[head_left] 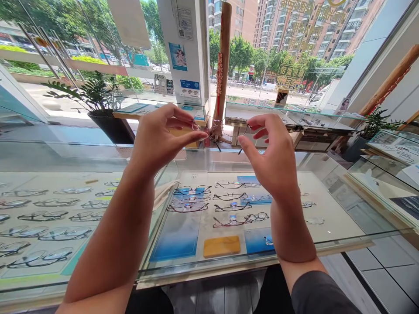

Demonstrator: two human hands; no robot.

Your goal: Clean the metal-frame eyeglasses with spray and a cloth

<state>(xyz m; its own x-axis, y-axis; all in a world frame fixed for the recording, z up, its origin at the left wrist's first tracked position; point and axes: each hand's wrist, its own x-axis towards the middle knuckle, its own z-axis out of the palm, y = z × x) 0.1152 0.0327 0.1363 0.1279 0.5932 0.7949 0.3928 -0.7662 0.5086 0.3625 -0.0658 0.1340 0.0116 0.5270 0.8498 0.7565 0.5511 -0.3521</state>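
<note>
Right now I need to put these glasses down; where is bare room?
Seen through its glass, the display case shows a bare pale patch between the eyeglasses beside the right forearm and the case's right edge. Frames crowd the stretches between the forearms and left of the left forearm.

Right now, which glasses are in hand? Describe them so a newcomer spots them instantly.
Start at the glass display counter filling the lower half of the view. Above its far part, between the left hand and right hand, are thin-rimmed glasses with dark temple tips. Unlike the display glasses laid out below, this pair is held up in the air.
</note>
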